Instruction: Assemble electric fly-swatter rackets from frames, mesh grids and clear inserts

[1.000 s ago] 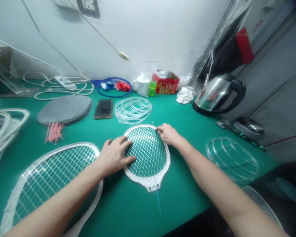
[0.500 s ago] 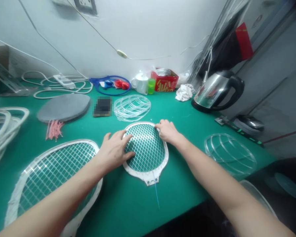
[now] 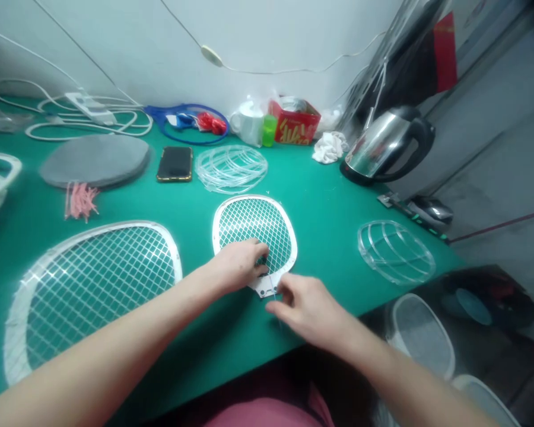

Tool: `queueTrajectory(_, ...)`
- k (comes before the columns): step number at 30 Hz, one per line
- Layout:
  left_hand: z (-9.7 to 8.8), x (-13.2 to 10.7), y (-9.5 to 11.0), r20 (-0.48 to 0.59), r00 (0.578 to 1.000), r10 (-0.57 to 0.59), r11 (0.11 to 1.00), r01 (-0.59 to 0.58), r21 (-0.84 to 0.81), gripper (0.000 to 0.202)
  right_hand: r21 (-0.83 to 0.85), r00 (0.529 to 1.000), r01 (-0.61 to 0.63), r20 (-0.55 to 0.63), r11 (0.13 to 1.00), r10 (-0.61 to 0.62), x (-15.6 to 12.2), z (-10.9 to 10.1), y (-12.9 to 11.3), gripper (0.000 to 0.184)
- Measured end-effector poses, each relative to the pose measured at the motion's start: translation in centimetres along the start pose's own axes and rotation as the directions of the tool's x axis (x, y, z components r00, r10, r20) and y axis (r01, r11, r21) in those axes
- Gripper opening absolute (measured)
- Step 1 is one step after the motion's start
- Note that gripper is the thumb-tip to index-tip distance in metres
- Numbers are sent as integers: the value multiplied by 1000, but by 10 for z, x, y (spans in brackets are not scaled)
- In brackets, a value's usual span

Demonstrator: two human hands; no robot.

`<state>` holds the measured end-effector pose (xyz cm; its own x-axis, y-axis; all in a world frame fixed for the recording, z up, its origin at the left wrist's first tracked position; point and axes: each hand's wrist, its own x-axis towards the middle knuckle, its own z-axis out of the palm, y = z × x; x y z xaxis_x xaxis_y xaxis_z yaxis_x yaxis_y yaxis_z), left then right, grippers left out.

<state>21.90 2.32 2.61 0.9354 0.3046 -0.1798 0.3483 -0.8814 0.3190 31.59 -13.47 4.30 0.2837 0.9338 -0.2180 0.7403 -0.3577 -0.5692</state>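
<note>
The left hand is pressing down on a small white-framed swatter mesh, half-open and not gripping it, while the mesh is lying flat on a green mat. The right hand is curling at the mesh's narrow end, perhaps pinching a thin wire, though the view there is too poor to be sure. A larger swatter mesh is lying to the left, and clear plastic hoops are sitting to the right.
</note>
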Motion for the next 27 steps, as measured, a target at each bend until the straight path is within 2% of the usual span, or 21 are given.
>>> queueTrajectory(2,3,0,1,-19,1000,12,1000,-12,2,23,34,997,-47,-62,998,49,-18,19,1,9)
queueTrajectory(4,5,1,2,-22,999,28,1000,-28,-13,21,56,989,-47,-134,997,55,-23,31,3,4)
queueTrajectory(9,6,2,7,55,996,65,995,-60,-85,18,0,966,97,-240,995,-94,-22,38,8,23)
queueTrajectory(12,0,0,10,91,994,53,988,-40,-148,15,-54,959,148,-236,987,-157,-27,41,7,25)
queueTrajectory(18,-7,4,11,189,982,-9,976,50,-214,23,-60,953,136,-266,989,-148,-30,48,8,23)
queueTrajectory(23,-9,8,10,207,978,12,985,24,-171,25,-145,963,124,-222,982,-154,-28,45,8,25)
queueTrajectory(27,-7,8,10,200,977,71,994,-53,-93,21,-359,973,119,-143,926,-180,-27,42,-3,29)
